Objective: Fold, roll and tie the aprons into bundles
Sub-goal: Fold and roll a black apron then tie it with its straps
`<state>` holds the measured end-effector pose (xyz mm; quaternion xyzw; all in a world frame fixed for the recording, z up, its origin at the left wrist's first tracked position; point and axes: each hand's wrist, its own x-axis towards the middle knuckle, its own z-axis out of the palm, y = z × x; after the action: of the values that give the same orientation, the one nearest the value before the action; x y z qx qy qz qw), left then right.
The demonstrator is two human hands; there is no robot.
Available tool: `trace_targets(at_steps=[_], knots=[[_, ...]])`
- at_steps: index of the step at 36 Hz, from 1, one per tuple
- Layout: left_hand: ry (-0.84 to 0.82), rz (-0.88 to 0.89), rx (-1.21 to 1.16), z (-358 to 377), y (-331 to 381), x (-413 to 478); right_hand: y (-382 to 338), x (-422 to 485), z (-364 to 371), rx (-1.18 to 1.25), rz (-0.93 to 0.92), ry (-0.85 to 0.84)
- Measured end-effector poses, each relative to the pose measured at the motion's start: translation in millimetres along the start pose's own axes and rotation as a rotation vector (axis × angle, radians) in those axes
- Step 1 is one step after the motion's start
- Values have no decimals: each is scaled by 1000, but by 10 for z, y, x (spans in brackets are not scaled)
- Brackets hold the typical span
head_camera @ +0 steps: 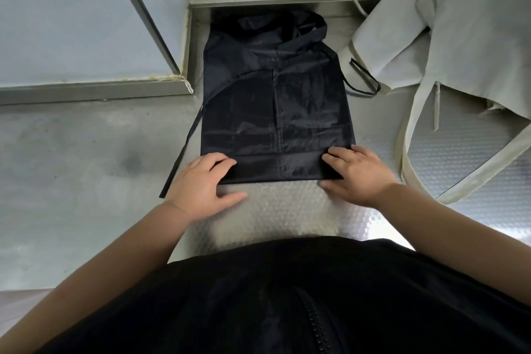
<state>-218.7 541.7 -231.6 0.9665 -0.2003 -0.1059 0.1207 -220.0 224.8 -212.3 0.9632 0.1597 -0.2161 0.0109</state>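
At 6 o'clock a black zipped garment [287, 296] covers the person's front. Just beyond it lies the dimpled, silvery metal table [275, 210]. On it, the left hand [201, 184] at 7 o'clock and the right hand [357, 175] at 5 o'clock each grasp the near folded edge of the dark navy shiny fabric apron [275, 106], fingers curled on top and thumbs at the near side. The apron lies flat, reaching toward 12 o'clock. Its long dark strap [184, 149] trails off at 8 o'clock. At 2 o'clock sits a heap of pale cream cloth aprons [474, 52], near the dark one.
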Motion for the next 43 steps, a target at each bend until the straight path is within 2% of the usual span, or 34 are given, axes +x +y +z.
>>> trace_targets(at_steps=[4,6,8,12,15,19,23,25,27,30,32,35,39,41,43], knots=[[-47,-46,27,-106,-25,117,-8,103,-44,40,26,132],[-35,-68,-16,-162,-61,179,-6,128,-92,65,55,135],[-23,-123,-150,-225,-88,231,29,122,-145,142,69,94],[-79,-353,-479,-333,-132,302,74,129,-253,239,112,28],[-115,-413,-558,-323,-185,297,123,152,-276,447,206,79],[-15,-562,-668,-211,-194,269,169,175,-215,645,345,140],[106,-601,-469,-107,-65,284,126,209,-154,740,492,134],[138,-583,-380,-73,5,261,68,205,-152,651,483,157],[163,-523,-233,-37,54,225,13,176,-156,427,445,199],[185,-267,-35,-21,87,178,-8,161,-109,38,251,169],[118,-107,-24,-5,68,168,-14,143,-42,9,168,56],[35,-58,-54,13,41,107,-10,81,40,66,155,-92],[-99,-95,6,-23,94,41,6,65,-7,42,120,-7],[-76,-85,20,-48,100,13,-1,57,-32,1,92,72],[3,-100,-82,-97,108,3,12,39,-53,10,72,113]])
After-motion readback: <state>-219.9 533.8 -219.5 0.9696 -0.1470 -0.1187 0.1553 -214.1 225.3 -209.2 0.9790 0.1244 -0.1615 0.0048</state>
